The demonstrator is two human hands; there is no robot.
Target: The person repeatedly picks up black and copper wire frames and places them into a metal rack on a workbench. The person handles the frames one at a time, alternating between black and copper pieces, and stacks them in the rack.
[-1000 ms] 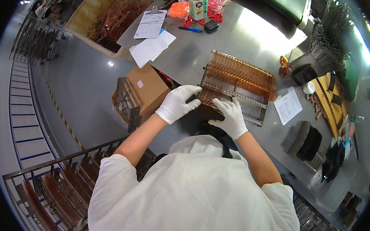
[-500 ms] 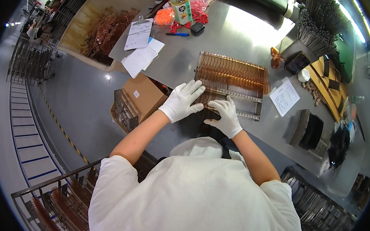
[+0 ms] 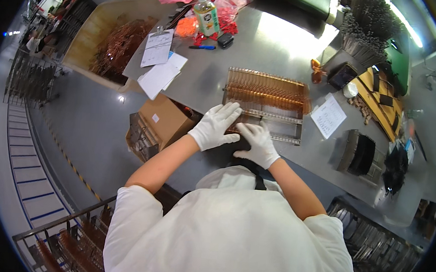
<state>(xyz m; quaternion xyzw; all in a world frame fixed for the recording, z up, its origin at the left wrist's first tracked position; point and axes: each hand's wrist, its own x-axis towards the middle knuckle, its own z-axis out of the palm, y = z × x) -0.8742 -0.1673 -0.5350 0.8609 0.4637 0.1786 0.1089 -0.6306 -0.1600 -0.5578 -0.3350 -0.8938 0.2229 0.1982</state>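
Note:
A metal rack (image 3: 292, 127) lies on the steel workbench in front of me, with a row of thin copper-coloured strips (image 3: 269, 89) set side by side across its far part. The near part shows bare rails. My left hand (image 3: 215, 127), in a white glove, rests at the rack's near left corner with its fingers stretched out. Beside it my right hand (image 3: 258, 146), also gloved, reaches over the near edge with fingers apart and slightly bent, a little blurred. Some copper strips run between the two hands, and their near ends are partly hidden by the gloves.
Papers (image 3: 157, 76), a drink bottle (image 3: 207, 16) and a blue pen (image 3: 202, 47) lie at the back left. A written sheet (image 3: 329, 116) is right of the rack, near a phone (image 3: 342, 75). An open cardboard box (image 3: 166, 122) stands left of the bench; loaded racks flank me.
My right hand has drawn slightly nearer to me and left, its fingers now closer to my left hand. The whole view has shifted a little.

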